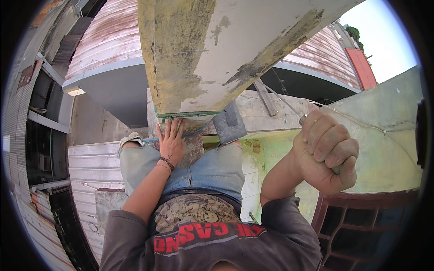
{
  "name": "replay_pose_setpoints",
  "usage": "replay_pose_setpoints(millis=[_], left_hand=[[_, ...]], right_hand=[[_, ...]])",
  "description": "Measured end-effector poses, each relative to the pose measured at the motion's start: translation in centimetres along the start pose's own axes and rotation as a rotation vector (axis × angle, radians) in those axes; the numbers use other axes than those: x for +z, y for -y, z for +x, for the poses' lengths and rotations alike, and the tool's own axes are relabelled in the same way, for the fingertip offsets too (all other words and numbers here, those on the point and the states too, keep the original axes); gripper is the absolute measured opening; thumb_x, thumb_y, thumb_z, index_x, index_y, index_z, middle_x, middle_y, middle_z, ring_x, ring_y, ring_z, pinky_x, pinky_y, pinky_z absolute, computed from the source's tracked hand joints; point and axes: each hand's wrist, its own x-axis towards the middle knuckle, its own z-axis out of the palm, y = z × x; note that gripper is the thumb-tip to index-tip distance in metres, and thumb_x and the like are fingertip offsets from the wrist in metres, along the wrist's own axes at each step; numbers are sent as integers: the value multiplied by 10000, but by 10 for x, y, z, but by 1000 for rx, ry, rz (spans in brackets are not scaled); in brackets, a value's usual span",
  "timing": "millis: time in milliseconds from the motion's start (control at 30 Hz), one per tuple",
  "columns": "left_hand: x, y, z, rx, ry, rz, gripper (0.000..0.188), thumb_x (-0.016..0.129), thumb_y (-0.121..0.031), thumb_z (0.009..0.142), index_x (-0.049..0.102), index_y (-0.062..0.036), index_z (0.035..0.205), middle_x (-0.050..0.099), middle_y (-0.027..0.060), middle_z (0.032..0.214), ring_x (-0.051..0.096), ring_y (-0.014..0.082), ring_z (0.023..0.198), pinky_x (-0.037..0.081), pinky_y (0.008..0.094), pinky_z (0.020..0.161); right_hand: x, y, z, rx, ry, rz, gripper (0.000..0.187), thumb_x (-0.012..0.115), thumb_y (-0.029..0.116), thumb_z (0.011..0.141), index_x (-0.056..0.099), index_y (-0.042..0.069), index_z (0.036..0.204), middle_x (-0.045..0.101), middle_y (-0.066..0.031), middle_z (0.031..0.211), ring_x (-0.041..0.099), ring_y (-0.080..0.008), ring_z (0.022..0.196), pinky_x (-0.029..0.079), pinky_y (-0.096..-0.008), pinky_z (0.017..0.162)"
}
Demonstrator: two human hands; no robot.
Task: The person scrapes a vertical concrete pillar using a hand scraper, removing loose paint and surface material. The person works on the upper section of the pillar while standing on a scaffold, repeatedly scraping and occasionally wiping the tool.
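My left hand (172,142) lies with fingers stretched out against the lower end of a weathered concrete beam (181,67). A green strip (192,115) runs along that end, just at my fingertips. Raised on the right, my right hand (327,147) is closed around the handle of a tool with a thin metal rod (285,100). Most of the handle is hidden in my fist, and I cannot make out the tool's exact kind. Near my right knee sits a dark grey flat piece (229,124). A blue cord (196,132) passes beside my left hand.
I sit astride a concrete ledge (294,106), high up. A narrow flat bar (266,98) rests across it. Rusty corrugated roofs (106,36) lie beyond. A pale cable (361,123) runs along the green wall (384,149) at right, above a brown-framed window (361,217).
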Motion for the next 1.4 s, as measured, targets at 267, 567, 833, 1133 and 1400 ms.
replay_pose_setpoints(millis=[267,567,833,1133,1400], left_hand=[[-2,0,1,-9,3,-4,790,566,-128,765,300,-178,1507,229,55,1572,196,284,1453,62,639,1147],[-1,1,0,-4,10,83,792,610,-190,782,290,-155,1506,262,113,1548,220,322,1434,54,607,1158],[-1,1,-1,8,6,78,785,608,-177,781,299,-159,1503,278,115,1539,236,323,1427,61,607,1157],[-1,3,1,16,-6,100,788,597,-159,775,297,-164,1504,260,105,1549,236,321,1428,63,612,1156],[2,1,0,-5,11,81,792,592,-171,774,291,-159,1507,247,99,1556,220,324,1435,54,620,1153]], right_hand=[[5,-10,1,71,3,-19,307,324,249,954,459,97,725,454,-40,636,367,-147,531,321,-340,538],[11,-30,-5,180,-25,-42,313,333,274,935,467,112,704,461,-30,608,382,-133,504,333,-326,515],[-2,-14,1,118,-2,-20,324,355,300,931,456,135,671,462,-7,594,394,-129,494,325,-319,515],[-17,-23,1,138,-77,133,339,345,291,924,456,142,640,443,-1,563,391,-130,493,320,-308,513],[-34,-12,6,40,-67,248,332,345,268,913,438,135,623,446,-14,565,385,-147,481,315,-322,500]])
